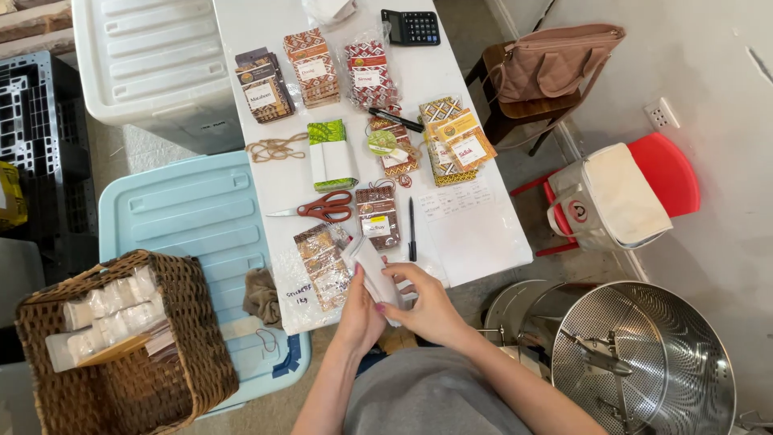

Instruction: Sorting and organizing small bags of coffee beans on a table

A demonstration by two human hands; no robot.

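Both hands meet at about 6 o'clock, over the near edge of the white table. The left hand is curled around the lower side of a small white packet, fingers closed against it. The right hand pinches the same packet from the other side, thumb and fingertips pressed on its lower end. The packet tilts, its upper end pointing toward 11 o'clock, just above the table edge.

Just left of the packet lies a clear bag with patterned brown contents. At 12 o'clock from the hands sit a brown patterned packet and a black pen beside it. Red-handled scissors lie at 11 o'clock, and beyond them a green-and-white wrapped bundle. Loose rubber bands lie left of that bundle. Further patterned packets line the far part of the table, with a black calculator at the far end.

At 9 o'clock a wicker basket holding white packets rests on a pale blue plastic lid. At 3 o'clock stands a perforated steel drum.
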